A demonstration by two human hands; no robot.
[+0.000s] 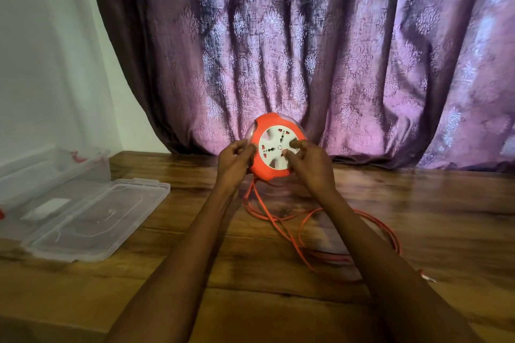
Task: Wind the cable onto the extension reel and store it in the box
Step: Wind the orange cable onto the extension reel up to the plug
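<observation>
A round orange extension reel (269,125) with a white socket face is held upright above the wooden table (195,273), in front of the curtain. My left hand (235,160) grips its left rim. My right hand (309,161) has its curled fingers on the white face. The orange cable (267,211) hangs from the bottom of the reel and lies in loose loops on the table, under my right forearm. Its plug end (427,278) lies at the right. The clear plastic box (55,164) stands open at the left.
The box's clear lid (92,220) lies flat on the table just in front of the box. A purple patterned curtain (334,50) hangs behind the table, and a white wall is at the left.
</observation>
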